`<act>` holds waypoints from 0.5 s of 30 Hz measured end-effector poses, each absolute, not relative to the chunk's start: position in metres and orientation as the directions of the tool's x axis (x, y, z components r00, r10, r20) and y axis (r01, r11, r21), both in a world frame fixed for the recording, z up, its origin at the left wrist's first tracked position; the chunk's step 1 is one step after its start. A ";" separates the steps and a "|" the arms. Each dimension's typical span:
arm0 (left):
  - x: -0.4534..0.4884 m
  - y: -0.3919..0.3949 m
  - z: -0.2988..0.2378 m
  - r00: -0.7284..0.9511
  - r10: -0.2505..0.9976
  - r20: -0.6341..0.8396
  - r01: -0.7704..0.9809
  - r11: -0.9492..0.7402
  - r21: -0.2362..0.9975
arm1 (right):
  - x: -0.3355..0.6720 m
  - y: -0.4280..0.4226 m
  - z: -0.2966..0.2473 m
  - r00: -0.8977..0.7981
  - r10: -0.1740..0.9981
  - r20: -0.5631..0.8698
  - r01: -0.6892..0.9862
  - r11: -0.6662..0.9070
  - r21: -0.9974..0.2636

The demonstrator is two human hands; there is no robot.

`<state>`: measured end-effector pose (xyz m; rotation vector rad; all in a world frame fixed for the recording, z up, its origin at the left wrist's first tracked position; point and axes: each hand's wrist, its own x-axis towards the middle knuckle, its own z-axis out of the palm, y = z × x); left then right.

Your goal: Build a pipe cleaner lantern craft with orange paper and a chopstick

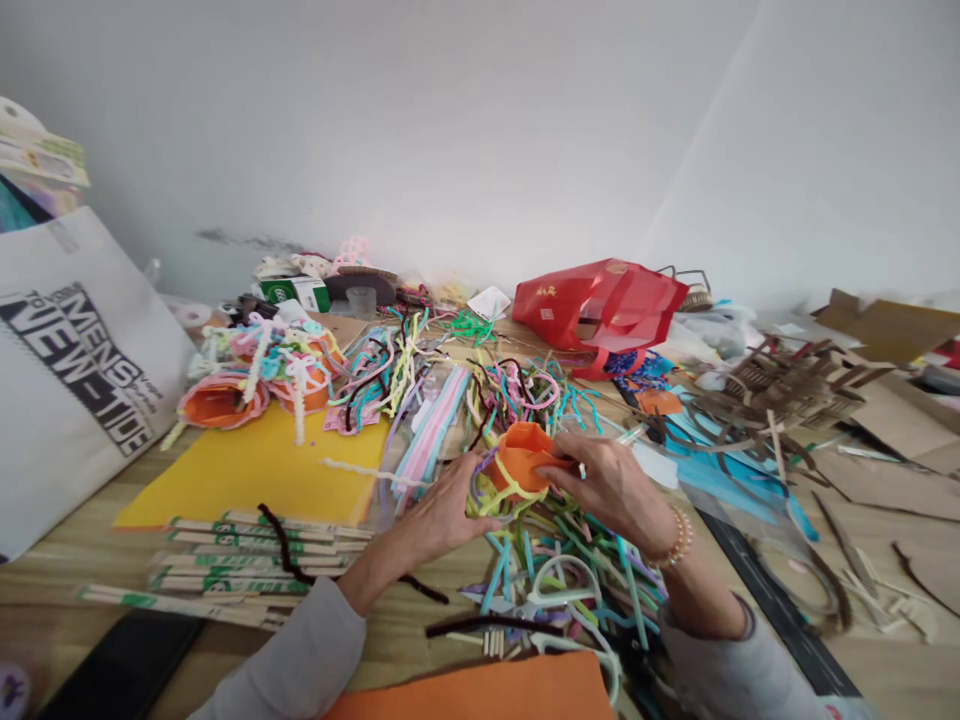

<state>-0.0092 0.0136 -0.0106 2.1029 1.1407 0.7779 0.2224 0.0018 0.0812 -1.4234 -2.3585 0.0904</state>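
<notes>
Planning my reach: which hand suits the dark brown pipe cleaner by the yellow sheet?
Left, likely: the left hand is nearer that dark brown pipe cleaner, under its forearm; the right hand is farther, on the orange cup.

Head-worn view, facing forward and down, close over left hand (442,515), right hand (611,490)

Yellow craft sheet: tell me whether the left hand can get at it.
Probably yes: the left hand sits near the yellow craft sheet with little but a loose white pipe cleaner between, though it must first release the orange craft piece.
</notes>
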 end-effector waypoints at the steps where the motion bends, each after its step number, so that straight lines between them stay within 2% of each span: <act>1: -0.009 0.014 -0.012 0.456 0.867 0.200 0.502 -0.437 0.747 | 0.218 0.001 0.079 -0.417 0.865 0.277 0.843 0.483 -0.239; 6: -0.011 0.018 -0.019 0.437 0.873 0.216 0.490 -0.432 0.757 | 0.200 -0.001 0.069 -0.418 0.873 0.252 0.848 0.474 -0.237; 15: -0.016 0.017 -0.010 0.405 0.898 0.173 0.473 -0.368 0.801 | 0.214 -0.001 0.077 -0.539 0.820 0.194 0.698 0.563 -0.442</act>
